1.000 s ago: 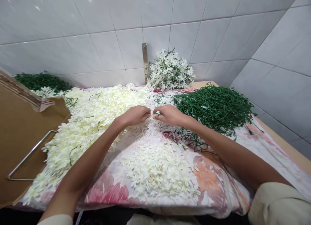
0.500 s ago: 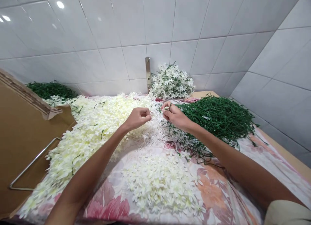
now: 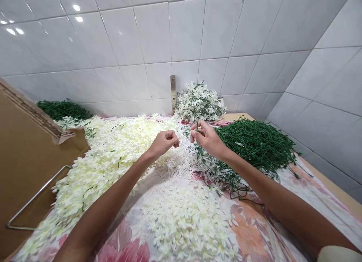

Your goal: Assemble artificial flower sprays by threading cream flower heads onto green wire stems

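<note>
Fingers (image 3: 173, 135) of the left hand (image 3: 163, 144) are curled closed, but it's too small to tell whether anything sits in them. Right hand (image 3: 207, 138) pinches a thin green stem (image 3: 197, 128) between thumb and fingertips, near the left fingers but not touching them. Directly below both hands lies a tangle of white plastic sprigs (image 3: 181, 160), with green stems trailing off to the right. Left of the fingers spreads a heap of cream artificial blossoms (image 3: 104, 160); below them, nearer the person, sits a pile of loose white blossoms (image 3: 183, 220). Right of the fingers is a big mound of green stems (image 3: 254, 149). Beyond the fingers, a white flower bunch (image 3: 199, 102) sits beside a metal bracket (image 3: 173, 94) on the tiled wall (image 3: 113, 39). Everything lies on a floral cloth (image 3: 124, 235) — far left of the fingers, a cardboard sheet (image 3: 28, 167) with a bent metal rod (image 3: 36, 198) on it, and a second green pile (image 3: 63, 110) behind it.
</note>
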### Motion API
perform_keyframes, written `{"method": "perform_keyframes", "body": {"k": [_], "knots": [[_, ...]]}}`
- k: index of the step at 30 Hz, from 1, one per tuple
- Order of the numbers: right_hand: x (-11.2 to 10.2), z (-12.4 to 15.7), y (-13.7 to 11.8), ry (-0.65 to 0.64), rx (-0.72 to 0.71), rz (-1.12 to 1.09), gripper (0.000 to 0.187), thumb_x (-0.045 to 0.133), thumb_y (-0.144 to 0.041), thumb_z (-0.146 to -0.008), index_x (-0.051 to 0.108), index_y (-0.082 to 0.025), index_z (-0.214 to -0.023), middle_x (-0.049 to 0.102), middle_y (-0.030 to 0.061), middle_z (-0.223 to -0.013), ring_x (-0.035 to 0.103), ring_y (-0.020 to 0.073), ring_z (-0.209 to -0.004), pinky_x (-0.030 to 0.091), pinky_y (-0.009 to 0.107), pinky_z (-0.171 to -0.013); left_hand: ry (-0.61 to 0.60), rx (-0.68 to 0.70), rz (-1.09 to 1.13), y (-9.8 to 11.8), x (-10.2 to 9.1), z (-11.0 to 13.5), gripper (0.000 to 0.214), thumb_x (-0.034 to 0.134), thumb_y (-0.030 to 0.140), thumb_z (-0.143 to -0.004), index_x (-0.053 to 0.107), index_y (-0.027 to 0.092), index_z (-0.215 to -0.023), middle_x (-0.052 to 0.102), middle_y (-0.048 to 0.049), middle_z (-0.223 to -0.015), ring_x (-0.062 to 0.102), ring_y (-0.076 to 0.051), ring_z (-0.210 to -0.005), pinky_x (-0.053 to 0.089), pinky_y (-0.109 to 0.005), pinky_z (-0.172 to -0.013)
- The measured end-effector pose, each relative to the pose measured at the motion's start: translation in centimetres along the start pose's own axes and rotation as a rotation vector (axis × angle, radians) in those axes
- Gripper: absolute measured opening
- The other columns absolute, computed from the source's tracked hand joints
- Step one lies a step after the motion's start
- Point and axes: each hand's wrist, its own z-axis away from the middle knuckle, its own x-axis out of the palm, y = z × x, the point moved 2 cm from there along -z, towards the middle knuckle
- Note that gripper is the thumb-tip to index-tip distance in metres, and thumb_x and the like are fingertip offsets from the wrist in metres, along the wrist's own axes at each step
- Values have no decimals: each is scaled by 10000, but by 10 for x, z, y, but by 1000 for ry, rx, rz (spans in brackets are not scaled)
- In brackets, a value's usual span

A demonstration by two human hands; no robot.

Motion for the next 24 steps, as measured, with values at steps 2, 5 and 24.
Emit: {"method": "perform_keyframes", "body": {"k": [2, 5, 24], "knots": [[0, 1, -1, 8, 13, 13, 189, 565, -324, -876, 483, -156, -905, 623, 14, -719, 338, 57, -456, 261, 197, -436, -4, 9, 5, 0, -1, 0, 148, 573, 221, -717, 555, 124, -607, 594, -28, -624, 556, -118, -617, 441, -239, -621], [2, 1, -2, 35, -6, 56, 239, 638, -354, -832, 589, -121, -827, 639, 45, -705, 384, 65, -475, 291, 203, -452, -15, 18, 18, 0, -2, 0, 148, 574, 229, -722, 557, 125, -618, 590, -24, -625, 555, -120, -620, 439, -242, -625], [8, 4, 2, 119, -100, 259, 307, 631, -403, -813, 668, -108, -736, 436, -17, -557, 261, 73, -481, 224, 225, -449, -17, 45, 16, 11, 5, 6, 177, 593, 252, -756, 539, 124, -647, 603, -26, -681, 602, -140, -694, 449, -256, -663]]}}
